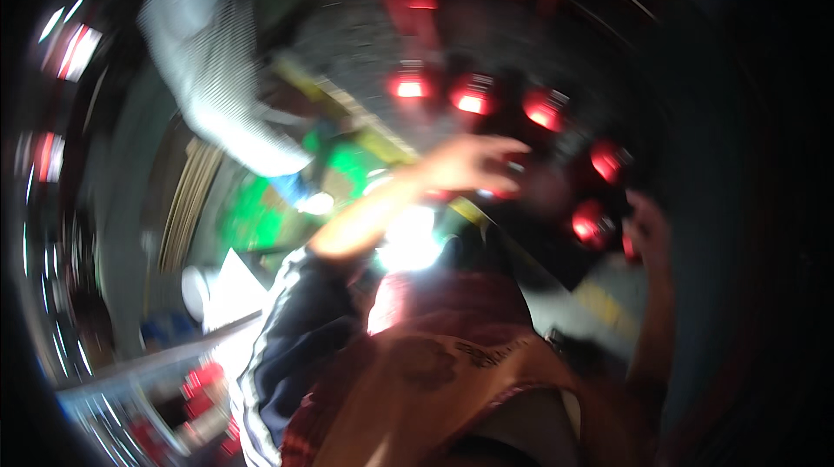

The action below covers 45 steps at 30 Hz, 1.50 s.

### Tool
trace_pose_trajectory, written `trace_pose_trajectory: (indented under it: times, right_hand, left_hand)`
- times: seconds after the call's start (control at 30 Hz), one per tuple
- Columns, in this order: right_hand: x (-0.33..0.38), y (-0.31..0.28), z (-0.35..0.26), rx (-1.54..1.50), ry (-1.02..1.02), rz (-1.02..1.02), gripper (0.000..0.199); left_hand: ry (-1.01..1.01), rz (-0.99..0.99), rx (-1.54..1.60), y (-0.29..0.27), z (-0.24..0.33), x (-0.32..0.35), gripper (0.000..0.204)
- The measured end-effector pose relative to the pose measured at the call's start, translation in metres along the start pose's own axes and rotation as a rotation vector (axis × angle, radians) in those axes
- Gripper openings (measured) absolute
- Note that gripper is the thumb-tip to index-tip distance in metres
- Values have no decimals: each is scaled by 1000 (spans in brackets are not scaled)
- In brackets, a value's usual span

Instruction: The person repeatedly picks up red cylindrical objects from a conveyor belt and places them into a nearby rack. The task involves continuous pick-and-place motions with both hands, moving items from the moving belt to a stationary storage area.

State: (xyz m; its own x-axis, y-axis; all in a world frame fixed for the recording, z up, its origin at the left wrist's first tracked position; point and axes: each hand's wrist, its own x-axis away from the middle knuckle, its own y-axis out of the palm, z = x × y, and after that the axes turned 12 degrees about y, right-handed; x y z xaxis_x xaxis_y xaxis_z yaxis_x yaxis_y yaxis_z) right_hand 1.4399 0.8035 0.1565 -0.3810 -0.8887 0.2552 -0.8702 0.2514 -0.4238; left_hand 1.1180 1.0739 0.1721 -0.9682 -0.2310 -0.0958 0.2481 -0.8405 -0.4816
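Note:
Motion smears much of the picture. My left hand reaches over the near end of a group of red cylinders with rounded, shiny shoulders, which look like fire extinguishers. Its thumb and fingers are apart around a small pale part, and a red cylinder shows just below; whether they touch is unclear. Over at the right, my right hand is beside another red cylinder, its fingers bent and too blurred to read. Between the hands and beyond them stand several more, among them one red cylinder close to my right hand.
More red cylinders stand at the far side on a dark surface with a yellow edge. A person in a grey sleeve is at the upper left, near a green patch. Lower left, a bluish crate-like rack has red items in it.

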Motion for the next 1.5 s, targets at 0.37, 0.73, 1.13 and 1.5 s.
trace_pose_trajectory:
  times: [0.37,0.73,1.13,1.5]
  right_hand:
    - [20,-9,65,-7,54,36,24]
    - [101,35,21,291,-320,-302,29]
    - [262,310,-35,282,-534,-1123,29]
    - [490,595,-143,193,-359,-1419,30]
  left_hand:
    - [122,536,-111,152,65,42,32]
    - [-513,1045,7,328,174,294,36]
    - [-912,2054,37,494,266,539,17]
    - [-754,2319,10,489,303,791,12]
